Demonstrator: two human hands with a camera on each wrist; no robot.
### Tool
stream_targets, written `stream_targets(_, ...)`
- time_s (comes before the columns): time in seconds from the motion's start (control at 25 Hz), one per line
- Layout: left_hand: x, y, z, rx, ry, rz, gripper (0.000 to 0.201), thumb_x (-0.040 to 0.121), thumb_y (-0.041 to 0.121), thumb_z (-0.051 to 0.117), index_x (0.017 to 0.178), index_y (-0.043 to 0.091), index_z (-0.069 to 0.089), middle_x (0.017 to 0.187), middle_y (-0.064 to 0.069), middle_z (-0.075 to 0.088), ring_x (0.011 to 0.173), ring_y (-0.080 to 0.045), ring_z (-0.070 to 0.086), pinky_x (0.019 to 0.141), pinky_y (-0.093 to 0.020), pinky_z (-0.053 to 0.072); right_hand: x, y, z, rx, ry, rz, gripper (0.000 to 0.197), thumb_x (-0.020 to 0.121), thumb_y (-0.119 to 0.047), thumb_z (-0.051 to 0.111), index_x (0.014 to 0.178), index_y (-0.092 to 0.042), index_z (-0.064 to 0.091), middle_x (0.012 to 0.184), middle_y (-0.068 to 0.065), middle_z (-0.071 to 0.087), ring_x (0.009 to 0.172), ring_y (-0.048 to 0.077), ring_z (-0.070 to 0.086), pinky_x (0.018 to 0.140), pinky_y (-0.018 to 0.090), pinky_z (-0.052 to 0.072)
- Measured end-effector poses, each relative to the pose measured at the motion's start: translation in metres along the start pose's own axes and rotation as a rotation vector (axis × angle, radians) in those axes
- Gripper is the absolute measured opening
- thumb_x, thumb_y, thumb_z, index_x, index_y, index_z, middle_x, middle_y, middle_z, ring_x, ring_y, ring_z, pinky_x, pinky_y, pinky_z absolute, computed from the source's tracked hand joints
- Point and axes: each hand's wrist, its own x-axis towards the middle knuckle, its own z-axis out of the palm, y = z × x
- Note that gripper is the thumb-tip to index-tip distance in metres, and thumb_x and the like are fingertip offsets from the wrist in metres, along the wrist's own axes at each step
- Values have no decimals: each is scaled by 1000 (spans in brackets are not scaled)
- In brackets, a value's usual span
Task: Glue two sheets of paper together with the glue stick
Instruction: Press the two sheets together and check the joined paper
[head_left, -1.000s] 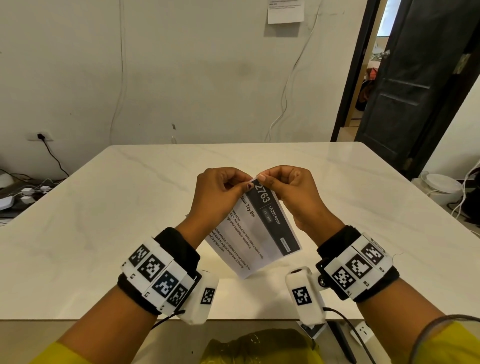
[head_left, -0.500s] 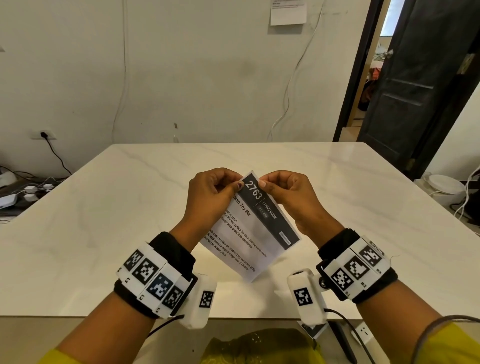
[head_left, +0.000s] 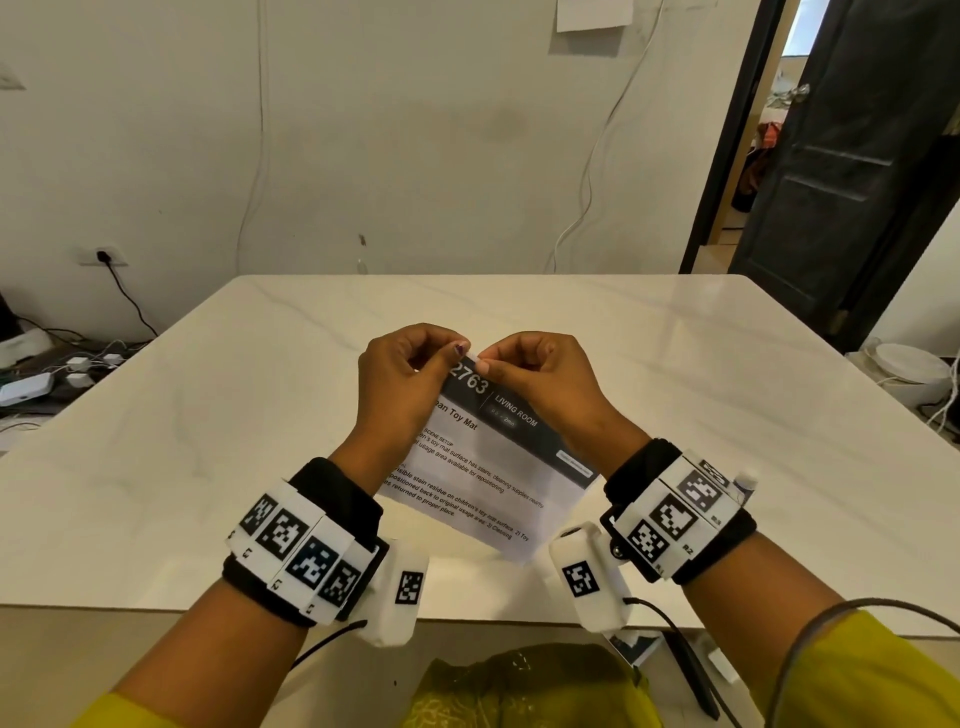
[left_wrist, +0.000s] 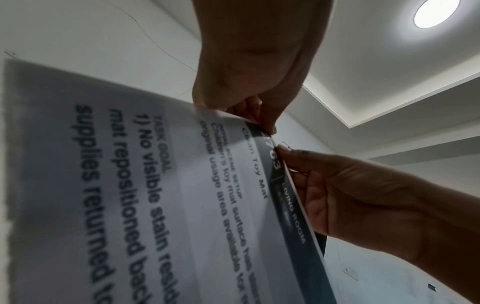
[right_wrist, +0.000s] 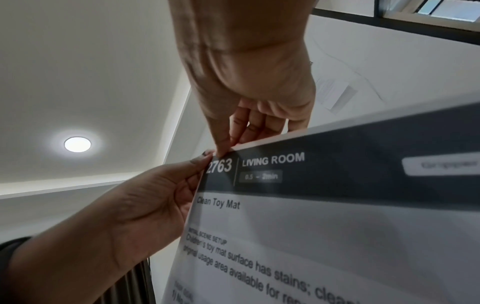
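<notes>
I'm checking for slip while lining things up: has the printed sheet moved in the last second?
Yes, slightly. Against the table's far edge, the printed sheet's top corner has shifted left and a little nearer the person. The left hand and right hand pinch that corner.

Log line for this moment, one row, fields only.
left hand: pinches printed sheet top corner | right hand: pinches same corner | sheet: above table | glue stick: unseen

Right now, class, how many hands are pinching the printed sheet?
2: the left hand and right hand both pinch the printed sheet's top corner, held above the table. A second sheet may be hidden behind.
</notes>
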Motion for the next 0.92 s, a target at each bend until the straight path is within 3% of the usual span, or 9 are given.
stream_targets(0.16,-3,-4,-4,-42,9,-8,10,86,22,62,90,15,68,86,-6,71,72,-17,68,60,-18,55,2,3,2,11,-44,55,9,79,-24,68,79,-16,68,75,0,72,64,14,68,63,22,55)
stream_targets(0.28,-5,-7,-4,-42,-50,-26,13,84,26,65,91,16,68,86,-5,71,72,-17,69,63,-23,57,3,5,4,38,-19,72,7,78,-20,69,78,-13,69,77,6,72,71,23,70,70,31,58)
stream_targets(0.4,-6,-10,-3,10,-56,-59,6,82,23,67,83,18,69,79,-6,72,67,-19,68,62,-28,55,2,7,7,28,-27,75,8,77,-19,70,79,-11,69,80,9,72,77,28,70,75,37,59)
stream_targets(0.56,-6,-13,-3,5,-35,-68,11,83,17,66,74,22,68,73,-3,70,64,-18,66,62,-29,54,1,7,10,32,-28,87,6,77,-20,70,78,-14,68,78,7,71,75,25,70,74,34,59)
stream_targets(0.92,-7,-14,-2,-18,-27,-50,8,84,15,65,78,19,69,77,-5,70,67,-19,66,63,-27,54,1,8,10,42,-36,73,6,77,-17,70,80,-11,68,80,9,71,73,22,69,72,31,57)
